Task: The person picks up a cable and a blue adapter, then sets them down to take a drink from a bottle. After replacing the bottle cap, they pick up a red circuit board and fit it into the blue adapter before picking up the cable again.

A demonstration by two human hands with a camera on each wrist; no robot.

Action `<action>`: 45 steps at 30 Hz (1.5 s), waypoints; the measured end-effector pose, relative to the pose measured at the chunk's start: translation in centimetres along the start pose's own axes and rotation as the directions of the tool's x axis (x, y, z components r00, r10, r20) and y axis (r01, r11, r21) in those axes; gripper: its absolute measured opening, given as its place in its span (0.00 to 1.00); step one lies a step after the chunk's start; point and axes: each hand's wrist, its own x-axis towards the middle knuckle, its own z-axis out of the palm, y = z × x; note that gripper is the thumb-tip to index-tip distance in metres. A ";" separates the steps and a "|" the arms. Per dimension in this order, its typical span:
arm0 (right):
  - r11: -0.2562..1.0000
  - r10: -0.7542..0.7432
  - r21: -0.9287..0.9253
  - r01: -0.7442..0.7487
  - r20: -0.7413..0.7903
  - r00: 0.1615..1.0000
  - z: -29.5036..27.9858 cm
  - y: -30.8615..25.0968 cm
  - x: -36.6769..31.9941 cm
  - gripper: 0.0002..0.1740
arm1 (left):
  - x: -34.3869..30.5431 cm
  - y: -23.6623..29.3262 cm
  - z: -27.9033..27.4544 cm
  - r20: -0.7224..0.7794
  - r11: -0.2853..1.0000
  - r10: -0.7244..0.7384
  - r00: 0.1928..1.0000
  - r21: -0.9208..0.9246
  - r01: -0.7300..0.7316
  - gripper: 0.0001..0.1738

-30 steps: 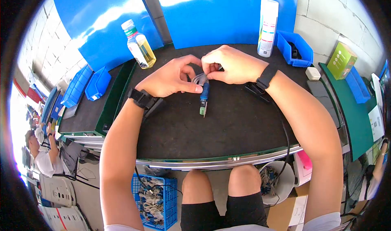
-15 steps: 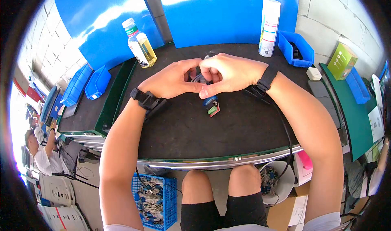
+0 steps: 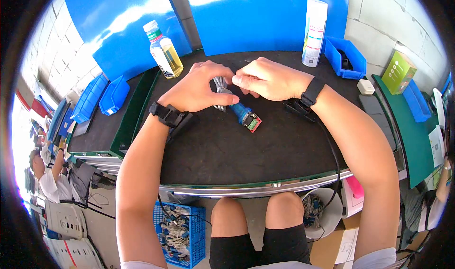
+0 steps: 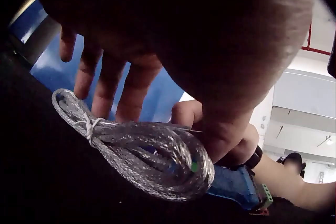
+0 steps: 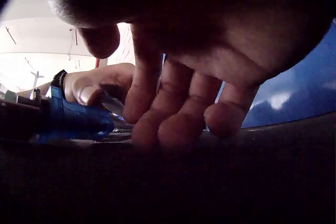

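Observation:
A coiled, silvery-grey cable (image 3: 220, 84) lies low over the dark mat, a thin tie (image 4: 90, 129) around its bundle. From it runs a translucent blue connector (image 3: 241, 111), tipped by a green terminal block on a small red board (image 3: 254, 124). My left hand (image 3: 196, 86) holds the cable, its thumb across the blue connector's cable end and its fingers on the coil's far side. Just right of the coil is my right hand (image 3: 279, 82), thumb close to the left fingertips. In the right wrist view its loosely bent fingers (image 5: 181, 113) reach down to the mat, with nothing between them.
A bottle of yellow liquid (image 3: 166, 58) stands at the back left. At the back right are a white spray can (image 3: 313, 34), a blue bin (image 3: 345, 71) and a white block (image 3: 365, 86). Below the bench, a blue basket (image 3: 196, 231) and a bucket (image 3: 332, 212) contain cables.
My right hand came over the coil, then drew back up and right from it. The connector's end has swung to the right, its red board now facing up.

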 end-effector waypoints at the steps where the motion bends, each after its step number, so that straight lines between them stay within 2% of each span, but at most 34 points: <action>1: 0.999 -0.031 0.016 0.031 -0.029 0.999 0.1 0.2 0.2 0.29 | 0.1 -0.2 0.0 -0.017 0.995 0.070 0.997 -0.073 -0.071 0.23; 2: 0.998 -0.061 0.032 0.063 -0.058 0.996 0.2 0.3 0.3 0.29 | 0.2 -0.4 0.0 -0.016 0.995 0.070 0.997 -0.073 -0.071 0.23; 4: 0.999 -0.038 0.012 0.039 -0.034 0.999 -0.1 0.0 0.1 0.29 | 0.3 -0.9 0.1 0.088 0.935 0.151 0.985 -0.336 -0.113 0.20; 7: 1.000 -0.013 -0.009 0.012 -0.012 1.000 -0.1 -0.1 0.1 0.29 | 0.2 -1.4 -0.1 0.160 0.911 0.148 0.976 -0.407 -0.072 0.17; 11: 0.997 -0.022 -0.072 0.023 0.024 0.999 -0.2 -0.3 0.0 0.27 | 0.0 -0.4 -0.6 0.179 0.953 0.037 0.983 -0.301 0.019 0.15; 13: 0.996 -0.027 -0.082 0.029 0.021 0.999 -0.2 -0.4 -0.1 0.25 | 0.1 0.6 -0.8 0.152 0.949 -0.217 0.964 -0.199 0.244 0.13; 14: 0.995 -0.033 -0.092 0.034 0.018 0.999 -0.2 -0.4 -0.1 0.24 | 0.1 0.2 -0.6 0.152 0.949 -0.216 0.965 -0.199 0.244 0.13; 16: 0.997 -0.002 -0.083 0.005 0.046 0.999 -0.1 -0.5 -0.1 0.21 | 0.2 -1.3 -0.2 -0.020 0.971 -0.233 0.972 -0.062 0.231 0.17; 17: 0.997 0.028 -0.074 -0.023 0.076 0.997 0.0 -0.6 -0.1 0.21 | 0.1 -1.7 0.0 -0.090 0.969 -0.240 0.967 -0.075 0.233 0.21; 21: 0.986 0.028 -0.162 -0.026 0.009 1.000 -0.2 -0.4 -0.1 0.22 | 0.2 -2.0 0.2 -0.099 0.942 -0.330 0.939 -0.103 0.320 0.22; 23: 0.986 0.049 -0.165 -0.037 0.067 0.997 -0.3 -0.5 -0.1 0.25 | 0.3 -1.5 0.3 -0.099 0.946 -0.322 0.942 -0.070 0.316 0.23; 27: 0.991 0.053 -0.126 -0.040 0.104 0.993 -0.1 0.2 0.1 0.23 | 0.3 -1.5 0.4 -0.111 0.948 -0.317 0.942 -0.070 0.310 0.26; 29: 0.974 0.039 -0.221 -0.041 -0.012 0.999 -0.1 0.7 0.0 0.16 | 0.3 -1.2 0.3 -0.089 0.948 -0.317 0.944 -0.064 0.312 0.26; 30: 0.974 0.039 -0.221 -0.041 -0.013 0.999 0.0 1.0 -0.1 0.16 | 0.4 -1.2 0.3 -0.089 0.948 -0.317 0.944 -0.064 0.312 0.26; 32: 0.926 0.062 -0.354 -0.130 -0.197 0.978 -0.1 1.5 -0.1 0.11 | 0.6 -1.3 0.3 -0.091 0.945 -0.328 0.940 -0.036 0.326 0.23; 33: 0.920 0.121 -0.346 -0.185 -0.200 0.972 -0.3 1.6 -0.1 0.11 | 0.5 -1.7 0.5 -0.091 0.945 -0.328 0.940 -0.035 0.326 0.23; 35: 0.916 0.110 -0.357 -0.185 -0.220 0.969 -0.2 2.3 0.1 0.11 | 0.4 -2.2 0.8 -0.101 0.956 -0.284 0.954 -0.112 0.273 0.19; 39: 0.916 0.100 -0.353 -0.191 -0.261 0.960 0.1 2.4 -0.1 0.10 | 0.2 -2.0 0.8 -0.035 0.966 -0.250 0.968 -0.076 0.247 0.13; 41: 0.919 0.110 -0.337 -0.203 -0.274 0.955 0.1 2.6 0.0 0.09 | 0.1 -2.2 1.0 0.005 0.930 -0.283 0.959 -0.244 0.275 0.10; 43: 0.922 0.122 -0.321 -0.216 -0.287 0.950 0.2 2.9 0.0 0.09 | 0.0 -2.3 1.1 0.008 0.927 -0.272 0.962 -0.267 0.264 0.09; 45: 0.926 0.070 -0.331 -0.182 -0.322 0.944 0.2 3.1 0.1 0.07 | 0.0 -2.4 1.1 0.012 0.923 -0.261 0.965 -0.292 0.253 0.09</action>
